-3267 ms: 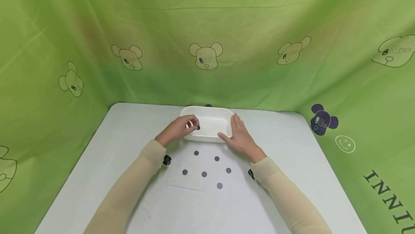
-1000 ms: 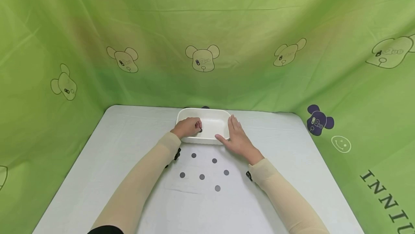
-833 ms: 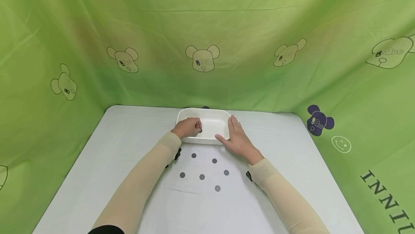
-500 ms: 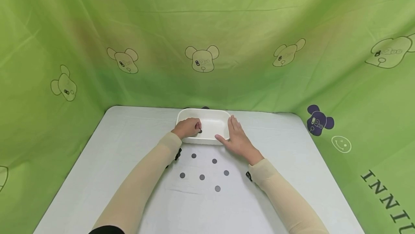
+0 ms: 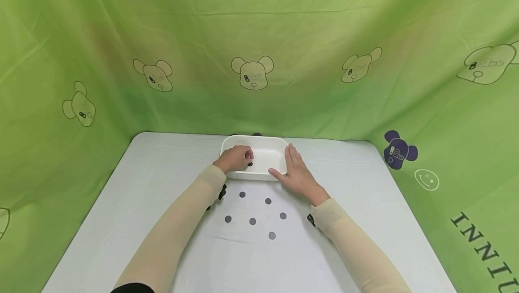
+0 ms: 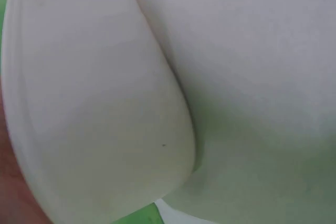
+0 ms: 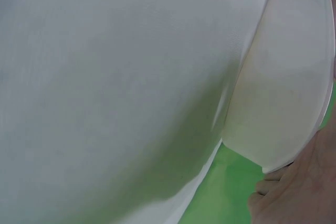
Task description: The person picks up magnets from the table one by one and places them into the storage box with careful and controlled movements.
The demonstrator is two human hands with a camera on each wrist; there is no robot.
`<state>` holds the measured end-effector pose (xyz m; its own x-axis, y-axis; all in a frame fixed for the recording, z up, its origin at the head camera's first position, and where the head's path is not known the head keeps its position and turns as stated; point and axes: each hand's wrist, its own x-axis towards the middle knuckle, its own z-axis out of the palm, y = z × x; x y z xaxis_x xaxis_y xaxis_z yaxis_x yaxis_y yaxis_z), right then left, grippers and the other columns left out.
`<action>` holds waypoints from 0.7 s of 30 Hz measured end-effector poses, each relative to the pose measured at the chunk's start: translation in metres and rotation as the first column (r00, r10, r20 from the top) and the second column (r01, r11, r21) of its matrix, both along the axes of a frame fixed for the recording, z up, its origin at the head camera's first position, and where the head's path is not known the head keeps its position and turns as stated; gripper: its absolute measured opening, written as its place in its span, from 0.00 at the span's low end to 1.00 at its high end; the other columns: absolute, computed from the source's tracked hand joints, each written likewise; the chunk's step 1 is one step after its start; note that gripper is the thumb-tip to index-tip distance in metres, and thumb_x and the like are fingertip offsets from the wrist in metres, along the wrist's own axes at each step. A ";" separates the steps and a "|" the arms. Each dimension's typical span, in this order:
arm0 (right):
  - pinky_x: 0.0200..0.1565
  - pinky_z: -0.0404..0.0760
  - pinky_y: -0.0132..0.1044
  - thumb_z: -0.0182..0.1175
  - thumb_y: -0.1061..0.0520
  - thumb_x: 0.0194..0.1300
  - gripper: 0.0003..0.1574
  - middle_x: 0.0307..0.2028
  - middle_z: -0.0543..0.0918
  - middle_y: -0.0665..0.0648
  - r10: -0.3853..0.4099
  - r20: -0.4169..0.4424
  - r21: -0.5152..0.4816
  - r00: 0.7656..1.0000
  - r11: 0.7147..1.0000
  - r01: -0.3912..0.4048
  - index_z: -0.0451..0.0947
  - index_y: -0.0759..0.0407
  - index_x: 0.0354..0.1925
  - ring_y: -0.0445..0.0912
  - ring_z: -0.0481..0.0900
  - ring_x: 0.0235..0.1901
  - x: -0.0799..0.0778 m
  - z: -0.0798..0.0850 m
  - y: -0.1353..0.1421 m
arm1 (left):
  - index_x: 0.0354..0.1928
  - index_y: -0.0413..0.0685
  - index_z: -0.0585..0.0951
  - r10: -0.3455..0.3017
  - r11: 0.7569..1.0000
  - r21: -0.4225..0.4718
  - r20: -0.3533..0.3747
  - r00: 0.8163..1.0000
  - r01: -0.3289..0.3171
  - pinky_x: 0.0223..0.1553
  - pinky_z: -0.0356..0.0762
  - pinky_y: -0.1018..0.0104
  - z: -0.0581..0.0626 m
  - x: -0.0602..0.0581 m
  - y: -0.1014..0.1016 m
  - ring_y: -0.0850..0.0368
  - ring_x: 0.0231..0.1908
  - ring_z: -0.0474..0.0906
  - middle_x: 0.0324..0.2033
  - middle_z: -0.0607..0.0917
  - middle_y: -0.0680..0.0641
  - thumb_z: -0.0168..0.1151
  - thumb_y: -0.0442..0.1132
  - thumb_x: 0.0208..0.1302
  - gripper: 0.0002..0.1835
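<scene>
White oblong tray [image 5: 249,176] sits near the far edge of the white-covered table [image 5: 344,180]. Left hand [image 5: 235,158] reaches over the tray's left end, fingers bent; a small dark disc [image 5: 250,164] lies at the fingertips, inside the tray; cannot tell whether it is pinched. Right hand [image 5: 299,176] rests against the tray's right end, fingers straight, thumb spread away along the near rim. Six grey discs [image 5: 252,221] lie scattered, well apart, on the near side. Green printed curtain [image 5: 202,112] behind.
</scene>
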<state>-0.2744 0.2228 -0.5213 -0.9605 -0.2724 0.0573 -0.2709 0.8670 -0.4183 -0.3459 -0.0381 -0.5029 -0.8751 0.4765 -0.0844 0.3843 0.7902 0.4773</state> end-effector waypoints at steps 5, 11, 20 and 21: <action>0.84 0.38 0.53 0.52 0.22 0.76 0.73 0.85 0.32 0.69 0.001 0.007 -0.001 1.000 1.000 -0.001 0.32 0.71 0.84 0.61 0.31 0.85 -0.001 0.000 0.000 | 0.51 0.54 0.85 -0.019 1.000 0.011 -0.017 1.000 0.020 0.55 0.82 0.54 0.010 0.006 -0.003 0.56 0.49 0.82 0.48 0.87 0.53 0.64 0.43 0.80 0.05; 0.84 0.39 0.54 0.50 0.20 0.76 0.73 0.85 0.33 0.70 0.004 0.006 0.001 1.000 1.000 -0.004 0.32 0.71 0.84 0.61 0.32 0.85 -0.001 0.000 -0.001 | 0.51 0.52 0.86 -0.042 0.998 0.044 -0.045 0.998 0.044 0.54 0.82 0.54 0.025 0.015 -0.009 0.55 0.49 0.82 0.47 0.88 0.51 0.65 0.42 0.79 0.06; 0.84 0.41 0.57 0.51 0.20 0.75 0.75 0.85 0.34 0.71 0.009 0.000 -0.031 1.000 0.999 -0.009 0.33 0.73 0.84 0.63 0.34 0.85 0.001 0.003 0.000 | 0.51 0.52 0.86 -0.013 0.996 0.082 -0.054 0.998 0.018 0.46 0.81 0.58 0.033 0.024 -0.026 0.58 0.42 0.81 0.45 0.87 0.52 0.65 0.42 0.79 0.06; 0.84 0.41 0.57 0.51 0.20 0.74 0.74 0.85 0.35 0.71 0.007 0.000 -0.028 1.000 1.000 -0.007 0.34 0.73 0.84 0.64 0.34 0.85 0.001 0.003 0.000 | 0.52 0.52 0.86 -0.010 0.996 0.088 -0.054 0.998 0.014 0.46 0.81 0.58 0.033 0.025 -0.028 0.58 0.42 0.80 0.45 0.87 0.52 0.65 0.42 0.79 0.06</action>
<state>-0.2738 0.2231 -0.5184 -0.9585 -0.2775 0.0653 -0.2771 0.8531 -0.4421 -0.3214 -0.0657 -0.4699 -0.8714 0.4905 0.0059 0.4206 0.7408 0.5237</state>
